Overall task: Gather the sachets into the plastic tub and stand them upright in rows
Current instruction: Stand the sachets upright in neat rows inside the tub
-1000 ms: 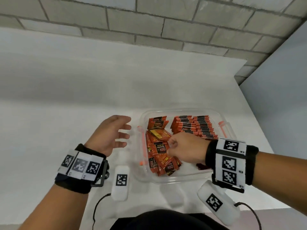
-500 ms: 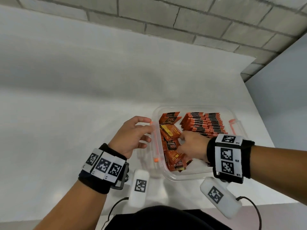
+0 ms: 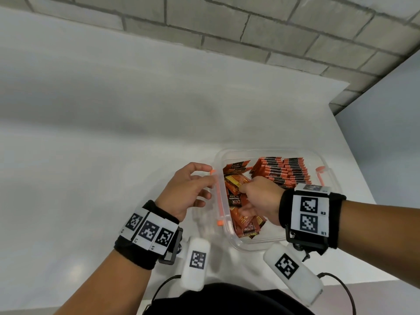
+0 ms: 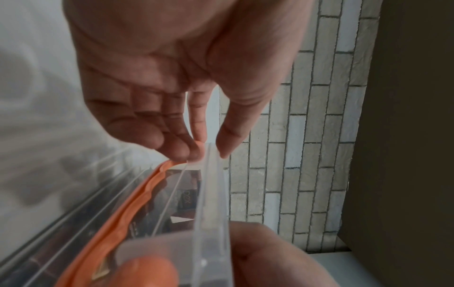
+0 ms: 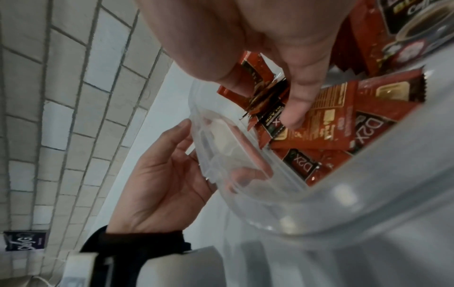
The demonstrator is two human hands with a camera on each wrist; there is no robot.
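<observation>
1. The plastic tub (image 3: 268, 243) is clear, thin-walled and square with rounded corners. It sits on the smooth white counter (image 3: 113, 178) near the front edge, toward the right-hand end.
2. An orange clip (image 3: 217, 196), long and narrow, runs along the tub's left rim; a second orange clip (image 3: 320, 172) sits on the right rim.
3. In the tub's far right part the upright sachets (image 3: 284, 170) stand packed on edge in tight rows, showing thin red and black top edges.
4. In the left part the loose sachets (image 3: 246, 223) lie flat and overlapping: glossy red foil packets with black panels, serrated ends and gold patches.
5. The left hand (image 3: 188, 192) is at the tub's left wall, fingers gently bent and apart; the left wrist view shows the fingertips (image 4: 186, 151) touching the orange clip and the thumb against the clear rim, gripping the edge lightly.
6. The right hand (image 3: 259, 196) reaches down into the tub over the loose pile. In the right wrist view its thumb and fingers pinch together on a small bunch of sachets (image 5: 265, 101) held on edge.
7. Behind the counter rises a wall of pale grey brick (image 3: 250, 23), rough and matte.
</observation>
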